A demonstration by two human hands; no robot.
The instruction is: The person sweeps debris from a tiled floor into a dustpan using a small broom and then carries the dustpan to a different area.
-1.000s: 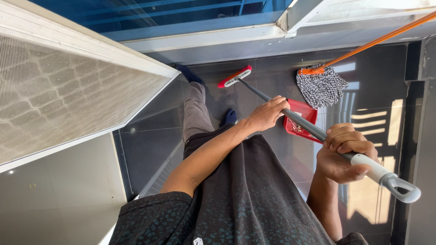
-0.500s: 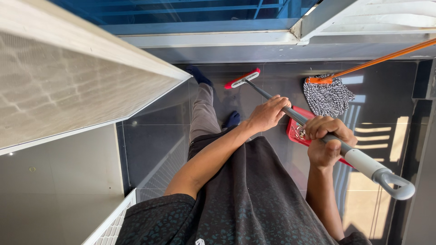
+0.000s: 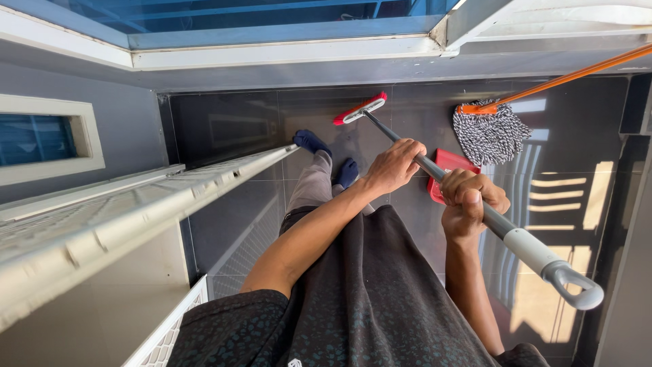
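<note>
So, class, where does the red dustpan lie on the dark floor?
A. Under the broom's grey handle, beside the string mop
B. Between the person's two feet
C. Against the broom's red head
A: the red dustpan shows beneath the grey handle, next to the string mop.

Wearing a dark short-sleeved shirt (image 3: 367, 299) speckled all over with small teal flecks, a tiny white mark showing near its lower hem. Wearing light grey trousers (image 3: 311, 187) and dark blue socks (image 3: 311, 141). Showing bare forearms, left hand (image 3: 396, 165) and right hand (image 3: 470, 200) uncovered, no rings visible.
</note>
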